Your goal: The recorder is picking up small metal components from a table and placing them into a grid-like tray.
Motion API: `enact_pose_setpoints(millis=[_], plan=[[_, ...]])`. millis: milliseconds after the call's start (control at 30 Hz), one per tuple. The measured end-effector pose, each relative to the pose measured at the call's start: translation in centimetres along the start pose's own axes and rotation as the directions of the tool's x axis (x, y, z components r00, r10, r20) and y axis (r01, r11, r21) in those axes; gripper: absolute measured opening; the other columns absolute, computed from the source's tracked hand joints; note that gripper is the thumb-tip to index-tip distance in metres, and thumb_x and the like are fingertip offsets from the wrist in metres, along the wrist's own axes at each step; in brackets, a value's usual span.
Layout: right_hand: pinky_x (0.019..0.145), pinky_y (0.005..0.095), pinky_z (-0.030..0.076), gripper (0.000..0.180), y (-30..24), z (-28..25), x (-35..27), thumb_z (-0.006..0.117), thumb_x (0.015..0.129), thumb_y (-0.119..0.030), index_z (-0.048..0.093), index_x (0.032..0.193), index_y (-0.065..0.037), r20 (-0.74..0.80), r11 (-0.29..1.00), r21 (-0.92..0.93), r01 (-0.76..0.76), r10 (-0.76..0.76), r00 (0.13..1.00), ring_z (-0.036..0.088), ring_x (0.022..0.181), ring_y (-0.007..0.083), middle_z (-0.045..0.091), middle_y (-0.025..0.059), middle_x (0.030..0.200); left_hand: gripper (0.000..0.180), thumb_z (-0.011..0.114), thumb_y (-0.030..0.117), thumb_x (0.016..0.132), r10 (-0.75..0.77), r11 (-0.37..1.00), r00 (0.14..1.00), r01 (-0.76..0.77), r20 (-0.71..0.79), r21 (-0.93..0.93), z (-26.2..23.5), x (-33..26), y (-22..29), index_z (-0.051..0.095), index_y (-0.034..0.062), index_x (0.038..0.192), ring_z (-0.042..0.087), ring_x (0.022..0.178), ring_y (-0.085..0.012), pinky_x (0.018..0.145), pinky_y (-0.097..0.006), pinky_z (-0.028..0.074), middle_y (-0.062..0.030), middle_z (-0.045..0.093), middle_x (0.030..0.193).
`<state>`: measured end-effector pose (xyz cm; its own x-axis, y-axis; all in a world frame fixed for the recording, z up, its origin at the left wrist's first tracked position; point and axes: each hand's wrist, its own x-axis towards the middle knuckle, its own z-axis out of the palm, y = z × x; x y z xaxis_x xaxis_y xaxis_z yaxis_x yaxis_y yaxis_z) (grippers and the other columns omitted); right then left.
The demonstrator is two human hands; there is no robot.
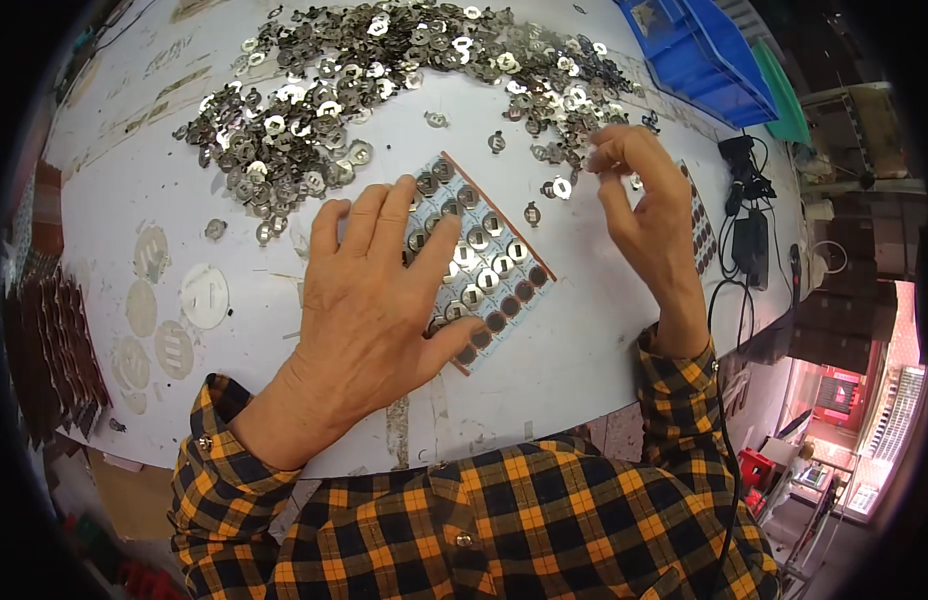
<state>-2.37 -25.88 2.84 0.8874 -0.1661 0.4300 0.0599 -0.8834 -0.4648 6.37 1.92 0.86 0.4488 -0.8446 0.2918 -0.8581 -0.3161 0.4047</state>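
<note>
So the left hand [369,300] lies flat, fingers spread, pressing down on a rectangular sheet with a reddish border and rows of round dark sockets [519,290], some already filled with small shiny metal clips. The sheet sits in the middle of the white worktable [574,370], angled diagonally. The right hand [644,215] is raised just right of it with thumb and fingertips pinched together; there's probably one tiny clip in there, but it's too small for me to tell.

Stuff that looks risky to me: if the flat hand slides, the seated clips could pop out of their sockets. The big heap of loose silver metal clips [384,80] sits close behind the sheet, so a careless sleeve could drag strays onto it. A pinched piece this small could also easily slip and bounce away.
</note>
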Motion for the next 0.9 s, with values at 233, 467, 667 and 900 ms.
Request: enact_pose_setpoints(millis=[233, 467, 667, 900], plan=[[0.071, 0.0282, 0.053, 0.022, -2.2, 1.3, -2.9, 0.073, 0.088, 0.010, 0.073, 0.108, 0.001, 0.221, 0.990, 0.134, -0.044, 0.013, 0.975, 0.069, 0.087, 0.0185, 0.072, 0.0094, 0.102, 0.076, 0.090, 0.040, 0.072, -0.020, 1.000, 0.999, 0.021, -0.028, 0.020, 0.1, 0.2, -0.1, 0.066, 0.0049, 0.135, 0.051, 0.134, -0.0456, 0.112, -0.056, 0.039, -0.0282, 0.054, 0.146], [0.065, 0.0282, 0.052, 0.010, -1.2, 1.4, -2.7, 0.070, 0.097, 0.003, 0.072, 0.107, 0.003, 0.149, 0.989, 0.124, 0.075, -0.093, 0.984, 0.068, 0.079, 0.0139, 0.070, 0.0071, 0.098, 0.079, 0.090, 0.038, 0.072, 0.053, 0.998, 0.998, -0.052, 0.030, -0.035, -0.9, 0.4, -1.0, 0.064, 0.0068, 0.140, 0.050, 0.137, -0.0465, 0.112, -0.054, 0.040, -0.0282, 0.054, 0.149], [0.069, 0.0211, 0.057, 0.017, -6.8, 0.7, -3.9, 0.067, 0.101, 0.004, 0.070, 0.117, 0.006, 0.612, 0.567, 0.557, -0.606, 0.213, 0.762, 0.069, 0.076, 0.0076, 0.075, 0.0054, 0.096, 0.086, 0.092, 0.029, 0.064, 0.071, 0.994, 0.991, -0.060, 0.110, -0.092, -1.7, -0.1, -3.3, 0.065, 0.0139, 0.145, 0.051, 0.140, -0.0416, 0.116, -0.051, 0.038, -0.0213, 0.054, 0.153], [0.061, 0.0205, 0.048, 0.012, -8.5, 2.5, -5.7, 0.074, 0.093, 0.007, 0.074, 0.105, 0.007, 0.599, 0.649, 0.568, -0.507, 0.097, 0.795, 0.064, 0.074, 0.0070, 0.072, 0.0044, 0.093, 0.088, 0.099, 0.037, 0.060, 0.142, 0.989, 0.989, -0.141, 0.035, -0.036, -1.1, 0.0, -3.9, 0.069, 0.0178, 0.141, 0.053, 0.139, -0.0352, 0.115, -0.048, 0.041, -0.0150, 0.057, 0.152]])
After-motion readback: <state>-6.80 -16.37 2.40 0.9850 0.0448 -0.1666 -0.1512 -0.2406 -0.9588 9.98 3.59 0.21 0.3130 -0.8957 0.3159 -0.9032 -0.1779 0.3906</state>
